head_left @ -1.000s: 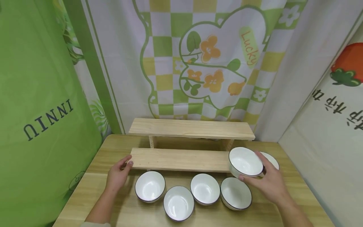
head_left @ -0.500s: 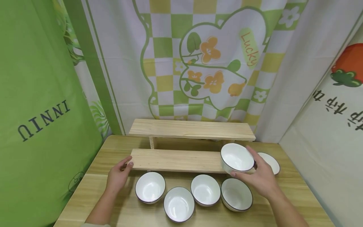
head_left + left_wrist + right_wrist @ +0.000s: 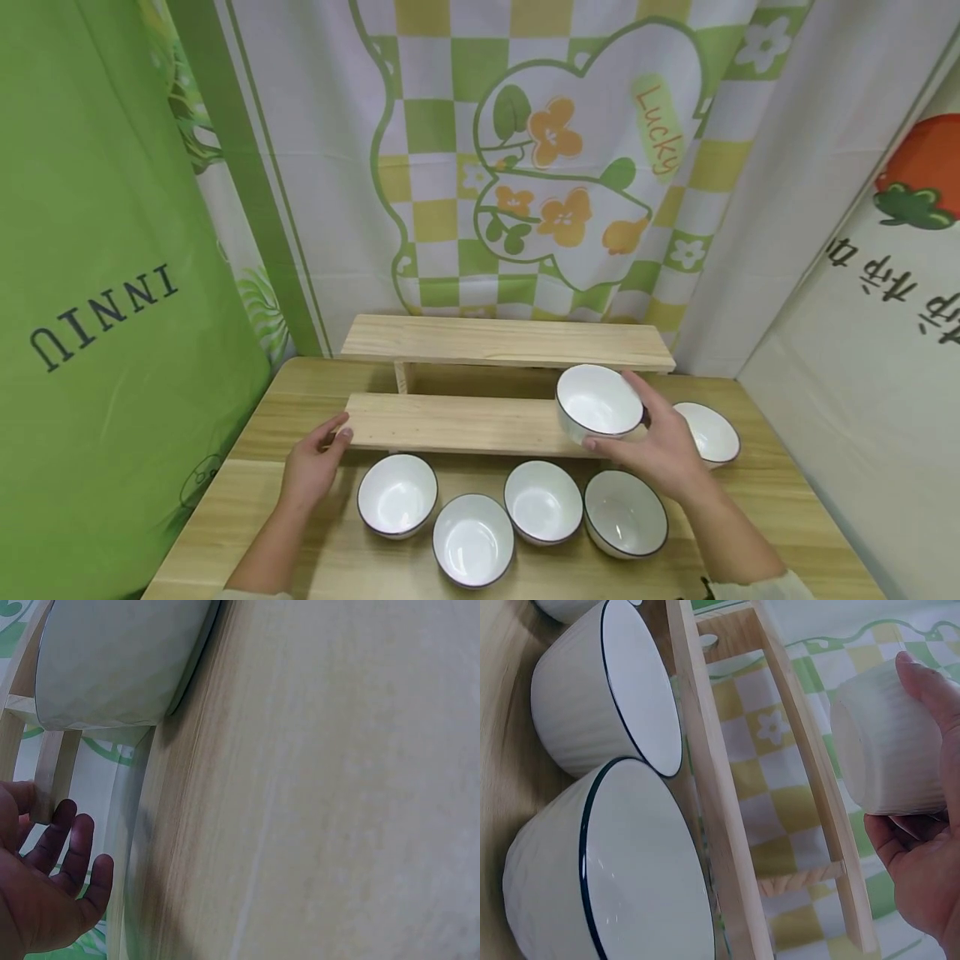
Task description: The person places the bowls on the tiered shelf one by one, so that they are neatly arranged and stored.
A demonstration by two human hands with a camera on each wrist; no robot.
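Note:
My right hand (image 3: 667, 442) grips a white bowl (image 3: 598, 402) with a dark rim, thumb at the near side and fingers behind. The bowl is held up over the right part of the lower board of a two-tier wooden shelf (image 3: 450, 421). In the right wrist view the bowl's ribbed wall (image 3: 885, 742) and base show between thumb and fingers. My left hand (image 3: 313, 462) pinches the left end of the lower board; the left wrist view shows the thumb and fingers about the board's end (image 3: 54, 776).
Several white bowls stand in front of the shelf, such as the leftmost bowl (image 3: 397, 494) and the rightmost bowl (image 3: 625, 512). Another bowl (image 3: 708, 433) stands right of the shelf, partly behind my right hand. The upper board (image 3: 510, 340) runs along the back, before a patterned curtain (image 3: 450, 242).
My right hand has carried the bowl leftward and slightly up in the view, over the lower board. The bowl at the far right shows more fully. My left hand stays at the board's end.

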